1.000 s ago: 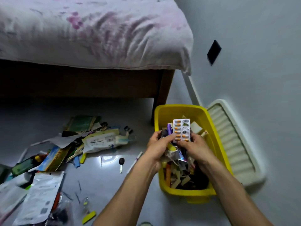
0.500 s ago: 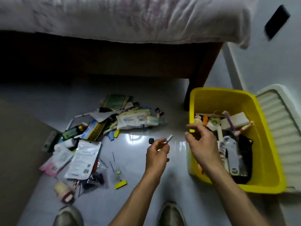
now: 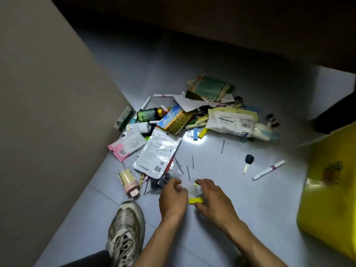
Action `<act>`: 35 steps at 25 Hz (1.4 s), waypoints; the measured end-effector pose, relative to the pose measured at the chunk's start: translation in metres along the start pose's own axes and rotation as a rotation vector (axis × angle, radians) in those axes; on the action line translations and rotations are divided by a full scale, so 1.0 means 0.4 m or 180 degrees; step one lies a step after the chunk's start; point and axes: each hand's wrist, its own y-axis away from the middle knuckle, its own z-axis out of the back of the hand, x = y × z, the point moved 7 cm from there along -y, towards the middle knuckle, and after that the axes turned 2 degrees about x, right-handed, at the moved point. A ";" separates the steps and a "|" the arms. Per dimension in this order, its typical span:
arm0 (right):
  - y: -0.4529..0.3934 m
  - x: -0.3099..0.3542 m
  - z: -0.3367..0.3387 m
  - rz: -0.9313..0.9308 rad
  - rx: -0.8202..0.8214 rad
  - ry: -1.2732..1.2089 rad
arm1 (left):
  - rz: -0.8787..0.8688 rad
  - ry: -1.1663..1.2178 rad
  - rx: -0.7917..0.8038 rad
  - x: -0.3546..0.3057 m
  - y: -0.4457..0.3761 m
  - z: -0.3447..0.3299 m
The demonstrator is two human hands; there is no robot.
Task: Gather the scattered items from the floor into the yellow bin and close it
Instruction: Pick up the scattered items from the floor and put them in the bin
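Note:
The yellow bin (image 3: 327, 191) stands at the right edge, only its side wall showing. Scattered items lie in a heap on the grey floor: a white pouch (image 3: 233, 120), a silver zip bag (image 3: 158, 153), a green booklet (image 3: 210, 87), a pink packet (image 3: 125, 146), a dark bottle (image 3: 147, 114). Both hands are low over a small clear bag (image 3: 195, 189) and a yellow strip (image 3: 196, 200). My left hand (image 3: 173, 197) is curled at the bag's left side. My right hand (image 3: 212, 199) spans the bag and strip, fingers apart from the thumb.
A key (image 3: 248, 162) and a white marker (image 3: 268, 170) lie between the heap and the bin. Several hairpins are strewn near my hands. A cream and pink tube (image 3: 128, 182) lies left. My shoe (image 3: 125, 230) is at the bottom. A beige wall runs along the left, a dark bed frame behind.
My hands left the bin and dropped to the floor near the small clear bag. The view swung left and down, so the bin slid to the right edge.

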 end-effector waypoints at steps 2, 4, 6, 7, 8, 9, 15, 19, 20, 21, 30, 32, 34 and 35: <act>-0.046 0.020 -0.066 0.0284 0.0203 0.0897 | -0.0338 -0.0721 -0.0519 0.016 -0.040 0.076; -0.073 0.022 -0.092 0.0324 0.0232 0.1370 | -0.0570 -0.1490 -0.0496 0.030 -0.073 0.090; -0.079 0.044 -0.090 0.0505 -0.0010 0.1588 | -0.0529 -0.1639 -0.0219 0.051 -0.095 0.079; -0.077 0.054 -0.086 0.0584 -0.0091 0.1709 | -0.0517 -0.1559 -0.0108 0.059 -0.106 0.071; -0.075 0.054 -0.082 0.0620 -0.0128 0.1755 | -0.0564 -0.1490 -0.0063 0.062 -0.113 0.065; -0.075 0.045 -0.081 0.0582 -0.0121 0.1648 | -0.0630 -0.1433 -0.0076 0.062 -0.116 0.062; -0.071 -0.071 -0.033 -0.1066 -0.0640 -0.1828 | -0.0441 -0.1511 -0.0002 0.051 -0.127 0.035; -0.050 -0.050 -0.025 -0.1505 -0.0250 -0.4284 | -0.0319 -0.0239 0.0120 0.035 -0.128 0.038; -0.045 -0.040 -0.009 -0.1480 -0.0179 -0.4718 | -0.0195 0.0385 0.0214 0.030 -0.120 0.038; -0.038 -0.031 0.011 -0.1443 -0.0148 -0.5092 | -0.0046 0.0950 0.0343 0.021 -0.101 0.033; 0.232 -0.100 0.397 -0.0412 -0.1632 -0.6517 | -0.0258 0.2241 0.2428 -0.394 0.230 -0.136; 0.382 -0.200 0.489 -0.0533 -0.2718 -0.6142 | -0.0576 0.1981 0.2818 -0.517 0.353 -0.231; 0.526 -0.283 0.562 -0.0543 -0.3600 -0.5611 | -0.0814 0.1700 0.3036 -0.609 0.475 -0.311; 0.584 -0.311 0.591 -0.0501 -0.3860 -0.5359 | -0.0897 0.1575 0.3087 -0.638 0.525 -0.346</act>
